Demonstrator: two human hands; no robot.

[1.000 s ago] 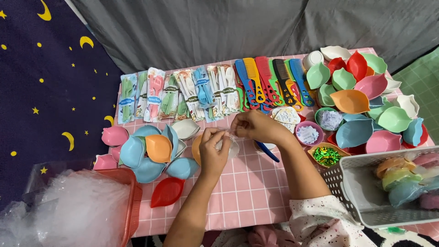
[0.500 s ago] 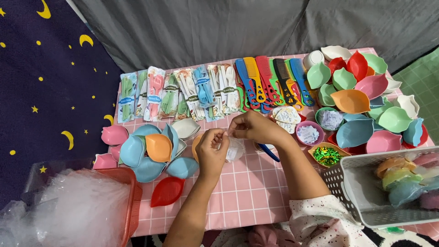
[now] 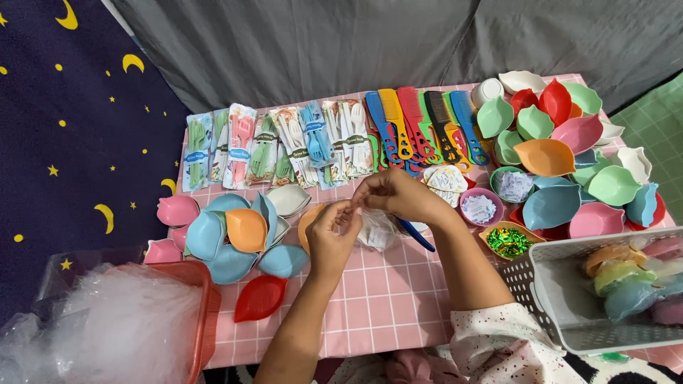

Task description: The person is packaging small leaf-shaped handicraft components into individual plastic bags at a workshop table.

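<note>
Over the middle of the pink checked tablecloth (image 3: 398,299), my left hand (image 3: 329,237) and my right hand (image 3: 395,195) meet fingertip to fingertip. Between them they pinch the top of a small clear plastic bag (image 3: 377,231) that hangs down just above the cloth. A blue stick-like item (image 3: 416,235) pokes out from under my right wrist. An orange leaf-shaped dish (image 3: 309,220) lies partly hidden behind my left hand.
Packs of plastic cutlery (image 3: 284,146) and coloured combs (image 3: 420,128) line the back. Leaf-shaped dishes are heaped at left (image 3: 235,235) and right (image 3: 562,156). A white basket (image 3: 548,291) stands at right, a red tub of clear bags (image 3: 114,327) at left.
Both hands stay together on the small bag; the fingers have shifted slightly along its top edge, and nothing else has moved.
</note>
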